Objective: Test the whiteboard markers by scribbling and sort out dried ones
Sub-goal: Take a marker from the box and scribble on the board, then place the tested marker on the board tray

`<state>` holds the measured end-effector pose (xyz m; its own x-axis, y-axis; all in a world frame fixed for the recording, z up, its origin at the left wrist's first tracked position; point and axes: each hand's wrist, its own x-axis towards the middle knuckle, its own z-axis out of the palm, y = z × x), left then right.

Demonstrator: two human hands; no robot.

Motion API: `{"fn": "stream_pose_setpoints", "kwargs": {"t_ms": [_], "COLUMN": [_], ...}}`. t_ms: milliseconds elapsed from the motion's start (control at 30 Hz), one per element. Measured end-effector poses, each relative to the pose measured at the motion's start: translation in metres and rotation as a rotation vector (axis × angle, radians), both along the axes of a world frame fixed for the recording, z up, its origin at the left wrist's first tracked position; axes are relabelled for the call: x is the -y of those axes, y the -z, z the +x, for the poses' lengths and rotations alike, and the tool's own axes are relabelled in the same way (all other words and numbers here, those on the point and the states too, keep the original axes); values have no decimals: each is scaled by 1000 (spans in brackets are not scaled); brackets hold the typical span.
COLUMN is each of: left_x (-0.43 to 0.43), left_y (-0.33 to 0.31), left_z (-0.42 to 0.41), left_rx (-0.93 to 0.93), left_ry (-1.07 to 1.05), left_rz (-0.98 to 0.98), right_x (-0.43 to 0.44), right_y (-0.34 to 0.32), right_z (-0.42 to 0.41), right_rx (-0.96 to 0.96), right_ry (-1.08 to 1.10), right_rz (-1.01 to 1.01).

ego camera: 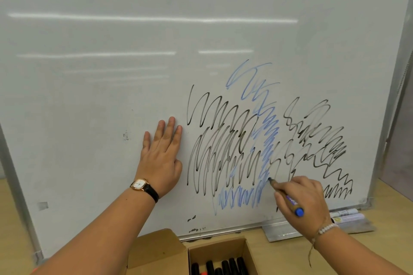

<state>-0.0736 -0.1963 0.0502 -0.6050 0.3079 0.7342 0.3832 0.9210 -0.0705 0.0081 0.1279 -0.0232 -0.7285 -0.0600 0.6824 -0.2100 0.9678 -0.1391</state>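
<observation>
A whiteboard [111, 87] leans upright on a wooden table and carries black scribbles and pale blue scribbles [267, 138] on its lower right part. My right hand [306, 203] grips a blue marker [288, 197], whose tip touches the board at the bottom of the blue scribble. My left hand [163, 158] presses flat against the board with fingers straight, just left of the black scribbles. A cardboard box [248, 250] at the bottom edge holds several markers with black caps [225, 265].
Two markers [345, 215] lie on the board's tray [290, 233] at the lower right. The box's open flap [156, 250] lies left of the box. Wooden table surface [13, 219] shows at both lower corners. The board's metal frame runs along the right side.
</observation>
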Motion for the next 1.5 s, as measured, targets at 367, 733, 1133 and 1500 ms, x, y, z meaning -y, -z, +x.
{"fn": "stream_pose_setpoints", "kwargs": {"t_ms": [367,733,1133,1500], "left_x": [-4,-75,-156,-210], "left_y": [0,13,41,62], "left_z": [7,70,85,94], "left_rx": [61,493,1011,1101], "left_ry": [47,500,557,469], "left_rz": [100,258,19,-55], "right_x": [1,-1,-39,-83], "right_y": [4,-26,-67,-30], "right_z": [10,44,83,81], "right_rx": [73,316,663,770], "right_ry": [-13,-309,-490,-485], "right_rz": [63,-903,-798,-602]}}
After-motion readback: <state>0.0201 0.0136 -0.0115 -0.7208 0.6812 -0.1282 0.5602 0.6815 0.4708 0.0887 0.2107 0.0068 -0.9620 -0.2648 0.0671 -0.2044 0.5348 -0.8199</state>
